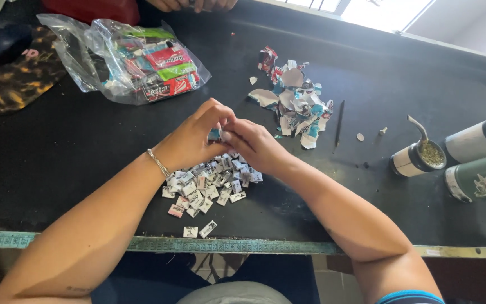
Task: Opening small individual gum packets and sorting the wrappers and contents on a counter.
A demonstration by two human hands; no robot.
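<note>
Both hands, left hand [189, 141] and right hand [254, 145], have fingers pinching one tiny bluish folded paper piece [215, 134] above a pile of folded pieces [212, 183], with a clear bag [125, 59] stuffed with colourful wrappers nearby.

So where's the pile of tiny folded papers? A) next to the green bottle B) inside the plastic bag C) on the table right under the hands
C: the small folded pieces lie heaped on the black table just below the left hand and right hand.
</note>
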